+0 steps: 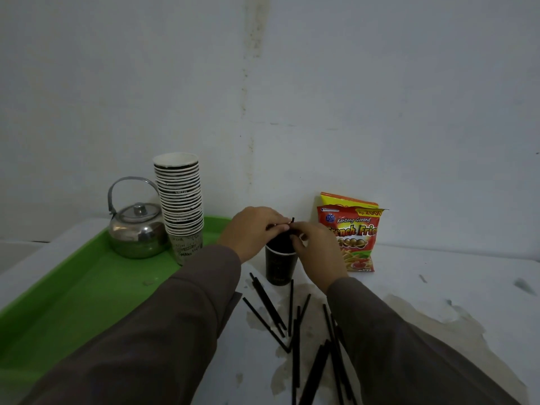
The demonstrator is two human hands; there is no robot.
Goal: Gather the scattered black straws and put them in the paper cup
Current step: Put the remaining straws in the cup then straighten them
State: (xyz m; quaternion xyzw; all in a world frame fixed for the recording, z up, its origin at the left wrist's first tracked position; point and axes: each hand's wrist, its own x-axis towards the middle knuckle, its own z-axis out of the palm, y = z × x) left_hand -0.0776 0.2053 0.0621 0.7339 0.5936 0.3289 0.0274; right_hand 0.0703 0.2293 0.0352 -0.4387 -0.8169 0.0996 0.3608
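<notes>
A black paper cup (280, 266) stands upright on the white table, near the wall. Both my hands are over its mouth. My left hand (251, 232) and my right hand (314, 249) together pinch a black straw (292, 222), whose tip pokes up between the fingers above the cup. The rest of that straw is hidden by my fingers. Several more black straws (295, 325) lie scattered on the table in front of the cup, between my two sleeves.
A green tray (87, 296) at the left carries a metal kettle (136, 229) and a tall stack of paper cups (181, 206). Two snack bags (352, 235) lean on the wall right of the cup. The tabletop (438, 287) is stained.
</notes>
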